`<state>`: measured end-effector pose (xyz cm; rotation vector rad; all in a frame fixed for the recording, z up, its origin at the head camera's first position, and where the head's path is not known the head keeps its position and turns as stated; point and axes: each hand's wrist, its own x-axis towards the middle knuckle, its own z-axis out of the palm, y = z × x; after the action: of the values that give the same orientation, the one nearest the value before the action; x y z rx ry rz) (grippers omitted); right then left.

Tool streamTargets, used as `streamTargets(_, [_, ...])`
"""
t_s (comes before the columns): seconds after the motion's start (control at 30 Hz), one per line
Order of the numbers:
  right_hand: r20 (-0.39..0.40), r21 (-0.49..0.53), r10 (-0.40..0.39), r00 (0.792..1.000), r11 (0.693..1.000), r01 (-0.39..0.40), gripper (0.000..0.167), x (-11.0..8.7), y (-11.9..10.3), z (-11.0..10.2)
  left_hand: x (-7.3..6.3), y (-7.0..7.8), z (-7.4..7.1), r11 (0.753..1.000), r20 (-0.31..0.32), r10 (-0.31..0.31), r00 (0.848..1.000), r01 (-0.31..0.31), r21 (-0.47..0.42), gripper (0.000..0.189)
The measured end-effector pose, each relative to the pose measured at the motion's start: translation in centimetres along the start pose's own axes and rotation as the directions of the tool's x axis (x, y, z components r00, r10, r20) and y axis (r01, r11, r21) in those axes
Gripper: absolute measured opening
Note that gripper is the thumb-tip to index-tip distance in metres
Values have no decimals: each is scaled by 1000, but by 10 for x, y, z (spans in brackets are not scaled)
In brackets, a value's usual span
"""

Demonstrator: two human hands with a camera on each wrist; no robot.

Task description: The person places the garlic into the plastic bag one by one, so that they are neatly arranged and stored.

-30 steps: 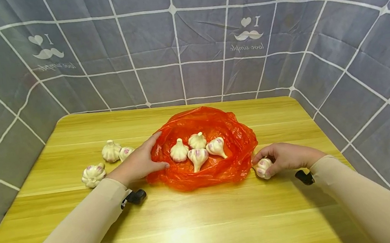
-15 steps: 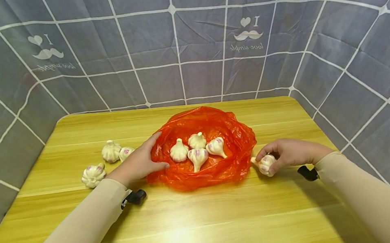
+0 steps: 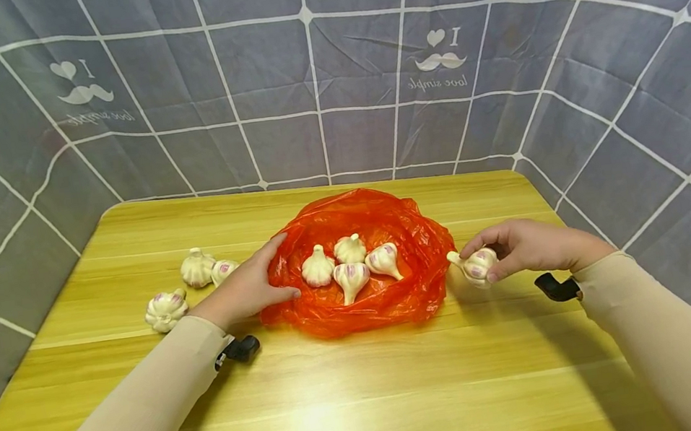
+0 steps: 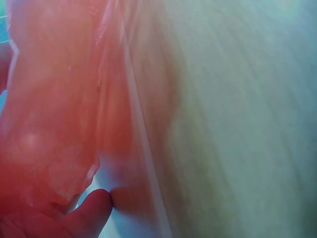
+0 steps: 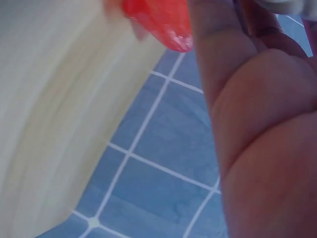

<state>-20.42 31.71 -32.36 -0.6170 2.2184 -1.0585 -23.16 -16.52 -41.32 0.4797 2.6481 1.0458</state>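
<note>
A red plastic bag (image 3: 429,299) lies with its mouth spread wide on the wooden table, several garlic bulbs (image 3: 352,281) resting inside. At its left rim is my left hand (image 3: 243,287), thumb and fingers apart and relaxed against the plastic. In the left wrist view the thumb (image 4: 94,210) shows beside the bag's red side (image 4: 54,114). My right hand (image 3: 523,248) pinches a garlic bulb (image 3: 478,267) just right of the bag, its stem pointing left, held above the table. The right wrist view shows the palm (image 5: 267,129) and only a sliver of that bulb (image 5: 287,6).
Three more garlic bulbs lie left of the bag: one upright (image 3: 197,268), one (image 3: 222,271) partly behind the left hand, and one on its side (image 3: 166,311). A grey grid-patterned curtain (image 3: 274,72) hangs behind the table (image 3: 370,401) and along both sides.
My right hand has lifted the garlic bulb from the table, moving up and slightly right. The bulb's stem has swung out to the left. My left hand and the bag have hardly moved.
</note>
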Motion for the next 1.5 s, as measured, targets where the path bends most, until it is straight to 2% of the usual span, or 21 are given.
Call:
streamTargets(0.2, [-111, -26, -23, 994, 999, 20, 48, 8, -13, -4, 0, 0, 0, 1000, -1, -3, 1000, 3, 3, 111])
streamTargets(0.43, [-277, -53, -11, 961, 999, -3, 50, 34, -29, 4, 0, 0, 0, 1000, -3, -3, 1000, 3, 3, 111])
streamTargets(0.7, [-349, -43, -23, 937, 999, 9, 49, 70, -37, 13, 1, -1, 1, 1000, -1, -5, 1000, 5, 9, 111])
streamTargets(0.87, [-371, -73, -18, 929, 997, -10, 48, 89, -41, 21, 1, -2, 1, 1000, -3, -5, 1000, 5, 18, 111])
streamTargets(1.03, [-345, -135, -24, 938, 991, -24, 48, 101, -44, 33, 0, 0, 1, 1000, -4, -6, 1000, 6, 29, 111])
streamTargets(1.23, [-310, -149, 4, 951, 987, -53, 46, 108, -46, 48, 0, 0, 0, 1000, 1, -8, 1000, 8, 23, 111])
streamTargets(1.5, [-292, -171, 23, 956, 982, -76, 47, 112, -43, 66, 1, 1, 0, 1000, 5, -9, 1000, 9, 17, 110])
